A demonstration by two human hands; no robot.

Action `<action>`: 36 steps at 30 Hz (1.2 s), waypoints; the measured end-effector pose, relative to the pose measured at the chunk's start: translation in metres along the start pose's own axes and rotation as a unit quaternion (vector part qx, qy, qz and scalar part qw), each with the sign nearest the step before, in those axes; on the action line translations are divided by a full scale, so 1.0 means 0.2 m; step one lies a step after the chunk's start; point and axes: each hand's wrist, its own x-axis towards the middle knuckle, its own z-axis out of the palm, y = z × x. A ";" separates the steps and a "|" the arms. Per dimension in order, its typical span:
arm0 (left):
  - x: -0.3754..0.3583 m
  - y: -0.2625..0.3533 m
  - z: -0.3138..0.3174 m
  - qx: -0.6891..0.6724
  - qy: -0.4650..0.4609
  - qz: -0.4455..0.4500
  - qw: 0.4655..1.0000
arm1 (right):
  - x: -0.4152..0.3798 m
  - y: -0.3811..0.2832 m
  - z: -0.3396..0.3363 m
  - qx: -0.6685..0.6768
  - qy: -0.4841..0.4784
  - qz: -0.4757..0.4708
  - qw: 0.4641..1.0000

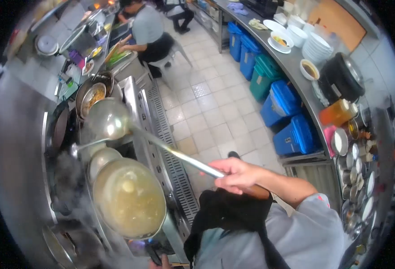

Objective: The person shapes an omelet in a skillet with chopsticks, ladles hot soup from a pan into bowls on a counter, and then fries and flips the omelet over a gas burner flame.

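My right hand (pixel 237 175) is wrapped around the long metal handle of a ladle (pixel 109 119), whose wide round bowl is raised over the stove. The handle's wooden end sticks out behind my fist. At the bottom edge, my left hand (pixel 161 263) is partly cut off, closed on the dark handle (pixel 152 252) of a wok (pixel 165 210). Cloudy yellowish liquid (pixel 130 206) fills the wok, with a pale round lump (pixel 128 185) near the far side. Blue flame (pixel 137 244) shows beneath its near edge.
Steam rises on the left, over another pan (pixel 58 244). Beyond the ladle bowl stands a strainer with brownish food (pixel 92 98). A seated person (pixel 148 31) handles green vegetables farther back. Blue bins (pixel 296 134) and a green bin (pixel 265 76) line the counter (pixel 291 67) at right.
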 end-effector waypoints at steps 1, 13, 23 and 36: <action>0.00 0.14 0.02 0.005 0.002 0.005 1.000 | -0.06 -0.03 -0.04 -0.005 0.039 -0.011 0.999; 0.25 1.31 0.77 -0.034 -0.108 0.239 0.964 | -0.87 -0.34 -0.83 -0.077 0.309 -0.051 0.947; 0.38 2.35 1.25 0.069 -0.157 0.342 0.924 | -0.96 -0.57 -1.42 -0.115 0.425 -0.034 0.897; 0.87 3.54 1.55 0.202 -0.220 0.485 0.822 | -0.54 -0.98 -1.96 -0.075 0.617 0.032 0.783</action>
